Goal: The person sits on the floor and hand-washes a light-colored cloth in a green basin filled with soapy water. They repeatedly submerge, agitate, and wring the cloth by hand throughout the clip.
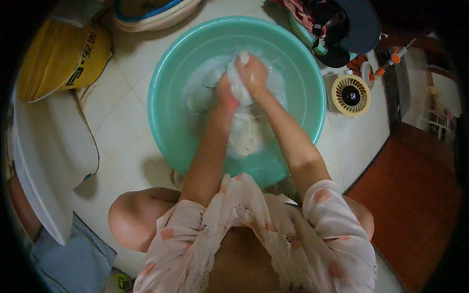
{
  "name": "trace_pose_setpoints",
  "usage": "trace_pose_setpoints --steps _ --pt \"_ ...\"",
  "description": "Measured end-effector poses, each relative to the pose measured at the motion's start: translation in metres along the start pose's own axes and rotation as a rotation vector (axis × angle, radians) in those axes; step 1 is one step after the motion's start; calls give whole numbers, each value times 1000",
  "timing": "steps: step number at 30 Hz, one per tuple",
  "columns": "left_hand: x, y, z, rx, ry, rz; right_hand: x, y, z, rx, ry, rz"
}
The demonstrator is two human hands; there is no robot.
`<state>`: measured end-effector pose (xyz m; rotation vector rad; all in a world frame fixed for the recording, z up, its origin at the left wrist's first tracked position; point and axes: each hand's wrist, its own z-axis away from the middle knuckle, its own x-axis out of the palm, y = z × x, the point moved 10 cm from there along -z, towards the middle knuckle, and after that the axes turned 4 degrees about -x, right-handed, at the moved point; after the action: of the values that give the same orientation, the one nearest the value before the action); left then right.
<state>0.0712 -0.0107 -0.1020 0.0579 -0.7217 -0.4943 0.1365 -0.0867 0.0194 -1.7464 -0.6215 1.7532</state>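
Note:
A large round turquoise plastic basin [161,146] stands on the floor in front of me, holding sudsy water [276,82]. Inside it my left hand [224,91] and my right hand [253,71] are close together, both closed on a wet white cloth [238,84]. The cloth bunches up between the hands, and a bit of it pokes out at the top of the right fist. More pale wet cloth [246,135] lies in the water nearer to me, below the hands. Another whitish piece [199,97] floats or lies left of the left hand, partly under suds.
A yellow bucket [60,58] bearing writing sits at upper left, near a white curved panel [55,139]. Stacked basins [157,22] lie beyond. At upper right are a basin with clothing [306,29] and a dark round item [361,25]. A small fan [350,95] stands right of the turquoise basin.

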Motion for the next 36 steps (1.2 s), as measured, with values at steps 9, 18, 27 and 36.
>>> trace_pose_setpoints --steps 9,18,27,36 --pt "12 16 -20 -63 -294 86 -41 52 2 166 228 -238" --pt "-17 14 -33 -42 -223 49 89 100 176 -95 -848 318" --pt "-30 9 -28 -86 -149 -59 129 -1 223 -560 -1233 -162" --pt "-43 12 -9 -116 32 -259 120 -21 196 -373 -969 -127"
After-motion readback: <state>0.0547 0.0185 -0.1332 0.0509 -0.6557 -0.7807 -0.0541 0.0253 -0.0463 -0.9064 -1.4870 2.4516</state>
